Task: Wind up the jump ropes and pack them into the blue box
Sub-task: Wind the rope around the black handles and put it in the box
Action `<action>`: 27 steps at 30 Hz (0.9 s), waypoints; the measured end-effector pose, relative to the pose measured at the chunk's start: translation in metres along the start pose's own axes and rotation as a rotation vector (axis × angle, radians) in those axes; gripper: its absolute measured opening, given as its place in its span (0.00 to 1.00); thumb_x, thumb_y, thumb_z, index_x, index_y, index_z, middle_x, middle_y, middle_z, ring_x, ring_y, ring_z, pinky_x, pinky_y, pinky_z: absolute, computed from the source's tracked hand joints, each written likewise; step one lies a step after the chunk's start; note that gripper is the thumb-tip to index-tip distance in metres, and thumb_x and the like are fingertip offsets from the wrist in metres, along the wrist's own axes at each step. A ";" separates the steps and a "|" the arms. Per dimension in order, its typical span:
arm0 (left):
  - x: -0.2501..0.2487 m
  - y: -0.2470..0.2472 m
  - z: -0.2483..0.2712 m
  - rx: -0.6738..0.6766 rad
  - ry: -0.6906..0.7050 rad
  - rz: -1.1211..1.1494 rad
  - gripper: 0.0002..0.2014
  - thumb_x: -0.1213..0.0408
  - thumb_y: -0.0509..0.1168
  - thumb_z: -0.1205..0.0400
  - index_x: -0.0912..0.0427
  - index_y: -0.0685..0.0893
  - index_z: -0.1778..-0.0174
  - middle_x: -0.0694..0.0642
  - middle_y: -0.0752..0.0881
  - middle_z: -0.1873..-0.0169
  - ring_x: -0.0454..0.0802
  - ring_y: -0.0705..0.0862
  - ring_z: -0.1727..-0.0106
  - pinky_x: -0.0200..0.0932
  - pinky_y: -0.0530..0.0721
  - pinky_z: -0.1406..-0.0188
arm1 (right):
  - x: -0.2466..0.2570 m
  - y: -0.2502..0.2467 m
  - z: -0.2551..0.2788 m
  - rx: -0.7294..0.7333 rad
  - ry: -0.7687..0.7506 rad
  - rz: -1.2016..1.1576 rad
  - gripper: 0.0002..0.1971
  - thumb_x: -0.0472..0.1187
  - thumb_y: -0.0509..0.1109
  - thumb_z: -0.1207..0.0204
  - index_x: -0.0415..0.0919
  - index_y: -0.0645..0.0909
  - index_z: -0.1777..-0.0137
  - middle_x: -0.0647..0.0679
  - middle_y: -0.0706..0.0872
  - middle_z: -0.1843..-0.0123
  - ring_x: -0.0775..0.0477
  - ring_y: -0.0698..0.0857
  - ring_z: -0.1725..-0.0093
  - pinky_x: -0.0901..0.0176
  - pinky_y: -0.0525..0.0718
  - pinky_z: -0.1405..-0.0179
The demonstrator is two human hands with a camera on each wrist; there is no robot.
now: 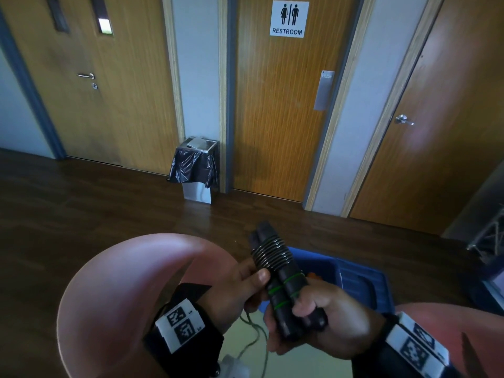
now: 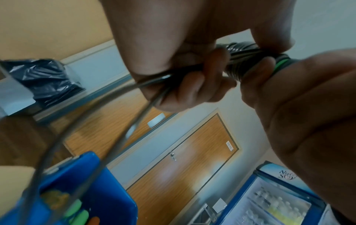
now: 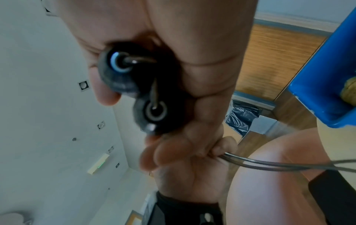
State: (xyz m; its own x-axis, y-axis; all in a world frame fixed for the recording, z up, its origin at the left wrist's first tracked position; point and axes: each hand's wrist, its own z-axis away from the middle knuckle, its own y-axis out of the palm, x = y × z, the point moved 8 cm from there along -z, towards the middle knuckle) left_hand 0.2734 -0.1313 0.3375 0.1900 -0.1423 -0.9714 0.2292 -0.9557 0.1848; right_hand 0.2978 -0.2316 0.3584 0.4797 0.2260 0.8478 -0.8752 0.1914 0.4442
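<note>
Two black jump rope handles (image 1: pixel 283 290) with green rings lie side by side, with grey cord coiled tightly round their upper part (image 1: pixel 272 253). My right hand (image 1: pixel 305 304) grips the lower half of both handles; their end caps (image 3: pixel 123 71) face the right wrist camera. My left hand (image 1: pixel 256 285) is against the handles with its thumb on them, and its fingers (image 2: pixel 183 85) pinch the loose cord (image 2: pixel 119 137), which hangs down in a loop (image 1: pixel 256 339). The blue box (image 1: pixel 354 274) stands open just behind and below the hands, with colourful items (image 2: pixel 77 211) inside.
A metal bin with a black bag (image 1: pixel 196 170) stands against the wall between wooden doors. The restroom door (image 1: pixel 283 118) is straight ahead across dark wood floor. A drinks fridge (image 2: pixel 269 197) stands to the right. Pink sleeves (image 1: pixel 114 290) fill the lower corners.
</note>
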 end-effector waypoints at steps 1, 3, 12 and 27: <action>-0.006 0.000 0.000 0.008 0.021 -0.042 0.23 0.30 0.71 0.33 0.48 0.88 0.67 0.47 0.78 0.78 0.41 0.71 0.79 0.32 0.66 0.79 | -0.002 -0.001 0.000 0.017 0.016 -0.003 0.25 0.36 0.68 0.43 0.29 0.82 0.44 0.29 0.84 0.56 0.31 0.87 0.57 0.47 0.87 0.57; -0.016 0.000 0.001 -0.003 0.066 -0.129 0.17 0.36 0.68 0.26 0.47 0.87 0.65 0.50 0.79 0.78 0.43 0.72 0.78 0.32 0.68 0.79 | -0.004 -0.004 0.001 0.031 0.056 0.016 0.24 0.39 0.67 0.39 0.30 0.81 0.42 0.29 0.86 0.55 0.30 0.87 0.50 0.45 0.85 0.51; -0.024 -0.023 -0.011 -0.436 0.043 -0.272 0.06 0.61 0.66 0.16 0.59 0.83 0.56 0.49 0.84 0.77 0.45 0.78 0.79 0.36 0.76 0.77 | 0.057 -0.038 0.016 -0.777 -0.158 1.164 0.29 0.62 0.75 0.37 0.57 0.74 0.37 0.62 0.84 0.51 0.62 0.85 0.53 0.62 0.84 0.54; 0.010 0.004 -0.030 -0.310 -0.051 -0.338 0.14 0.45 0.63 0.16 0.50 0.82 0.46 0.42 0.87 0.65 0.34 0.85 0.61 0.35 0.79 0.60 | 0.058 -0.054 0.019 -0.852 -0.206 1.381 0.26 0.58 0.75 0.36 0.53 0.71 0.41 0.58 0.82 0.60 0.60 0.81 0.66 0.69 0.75 0.73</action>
State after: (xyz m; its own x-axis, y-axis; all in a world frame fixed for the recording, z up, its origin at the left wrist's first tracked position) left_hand 0.3049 -0.1286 0.3326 0.0100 0.1438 -0.9895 0.5466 -0.8294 -0.1150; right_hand 0.3714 -0.2467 0.3893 -0.6697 0.5525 0.4962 -0.2899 0.4206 -0.8596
